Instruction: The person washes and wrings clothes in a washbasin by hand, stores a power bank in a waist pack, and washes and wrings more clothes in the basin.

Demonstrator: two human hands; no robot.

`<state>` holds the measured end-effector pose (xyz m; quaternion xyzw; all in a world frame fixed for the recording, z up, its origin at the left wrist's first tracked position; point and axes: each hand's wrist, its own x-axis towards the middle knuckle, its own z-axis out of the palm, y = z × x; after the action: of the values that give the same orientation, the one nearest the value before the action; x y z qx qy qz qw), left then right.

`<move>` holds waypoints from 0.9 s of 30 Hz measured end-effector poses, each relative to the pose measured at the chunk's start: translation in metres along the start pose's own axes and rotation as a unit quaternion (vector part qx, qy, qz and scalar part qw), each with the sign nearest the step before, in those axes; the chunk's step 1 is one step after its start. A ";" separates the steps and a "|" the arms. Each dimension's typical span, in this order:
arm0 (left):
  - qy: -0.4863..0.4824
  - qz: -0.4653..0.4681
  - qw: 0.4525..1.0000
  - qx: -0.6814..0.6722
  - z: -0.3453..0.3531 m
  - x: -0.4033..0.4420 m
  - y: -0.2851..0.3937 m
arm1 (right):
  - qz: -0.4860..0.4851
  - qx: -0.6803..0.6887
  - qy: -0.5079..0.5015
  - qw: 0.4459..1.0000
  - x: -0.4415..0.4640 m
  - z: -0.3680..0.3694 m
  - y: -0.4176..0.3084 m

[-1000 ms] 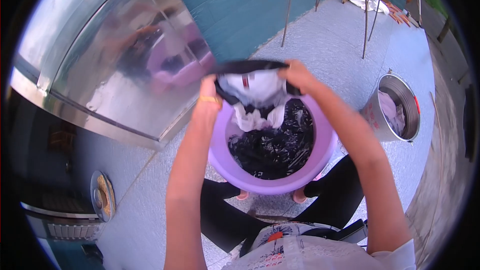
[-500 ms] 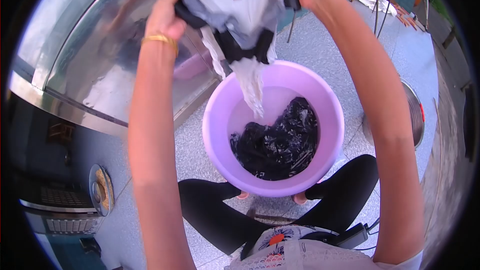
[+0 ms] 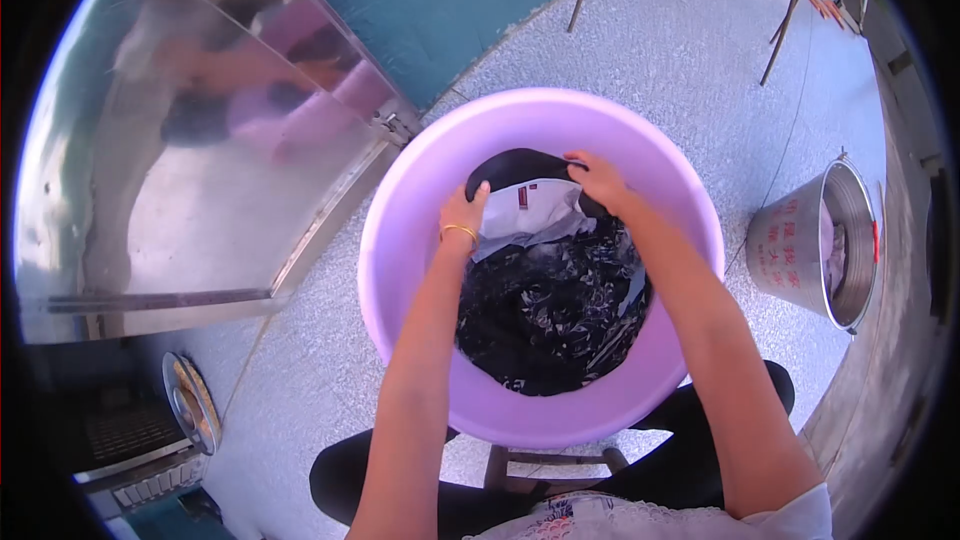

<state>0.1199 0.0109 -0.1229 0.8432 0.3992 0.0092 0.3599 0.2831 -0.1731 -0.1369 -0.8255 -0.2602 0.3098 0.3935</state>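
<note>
My left hand [image 3: 463, 212], with a gold bracelet at the wrist, is closed on one side of a shirt's black collar. Gripping the other side of that collar is my right hand [image 3: 600, 183]. The shirt [image 3: 512, 205] shows a whitish inside with a small dark red label, and its lower part goes down into the purple basin [image 3: 377, 270]. Wet black fabric [image 3: 550, 315] with white marks fills the basin's middle. Where the shirt ends and the other black cloth begins, I cannot tell.
A metal bucket [image 3: 785, 245] with red lettering stands to the right, cloth inside it. At the left is a shiny metal door [image 3: 200, 190]. Near the lower left lies a round dish [image 3: 193, 403]. Thin rods [image 3: 790, 15] stand at the upper right. My legs flank the basin.
Both hands have come down with the shirt, from held up above the far side of the basin to inside it. The view has shifted, showing more of the bucket.
</note>
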 end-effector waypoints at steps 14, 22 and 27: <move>0.087 -0.053 0.982 0.157 0.109 -0.026 -0.051 | 0.061 -0.284 0.064 0.955 -0.016 0.107 0.023; 0.018 -0.218 0.971 0.095 0.105 0.000 -0.048 | 0.077 -0.306 0.055 0.947 -0.005 0.114 0.030; -0.047 -0.066 0.995 0.061 0.080 0.011 -0.060 | 0.069 -0.239 0.032 0.968 -0.005 0.092 0.022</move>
<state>0.1119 -0.0040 -0.2219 0.8347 0.4369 -0.0785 0.3259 0.2184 -0.1438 -0.1992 -0.9210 -0.2567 0.2383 0.1705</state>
